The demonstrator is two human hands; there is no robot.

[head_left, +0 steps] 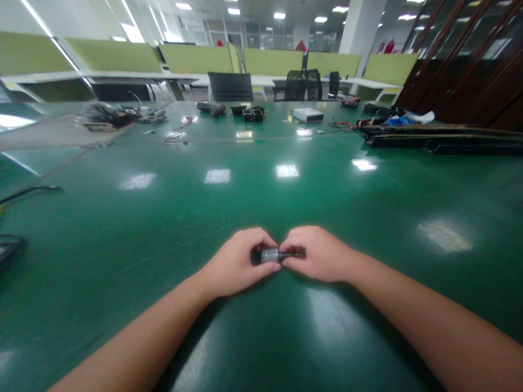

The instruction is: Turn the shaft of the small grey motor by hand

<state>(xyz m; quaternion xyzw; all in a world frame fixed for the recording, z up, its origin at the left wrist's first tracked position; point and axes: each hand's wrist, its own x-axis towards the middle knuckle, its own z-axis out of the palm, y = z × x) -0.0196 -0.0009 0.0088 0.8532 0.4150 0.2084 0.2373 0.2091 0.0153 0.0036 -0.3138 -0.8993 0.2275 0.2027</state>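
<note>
A small silver and black cylindrical part (269, 255) lies level between my two hands, low over the green table (261, 207). My left hand (241, 261) is closed round its wider, dark left end, with thumb and index finger along the silver section. At the other end my right hand (316, 253) pinches the thin dark shaft (291, 255) between thumb and fingers. The fingertips of both hands nearly meet at the middle of the part. What the part is exactly is too small to tell.
Along the far edge are a grey-white box (308, 114), black parts (254, 114) and a tool (211, 109). Long black strips (441, 137) lie far right, a heap of parts (118, 115) far left. Black cables (10, 247) lie at the left edge.
</note>
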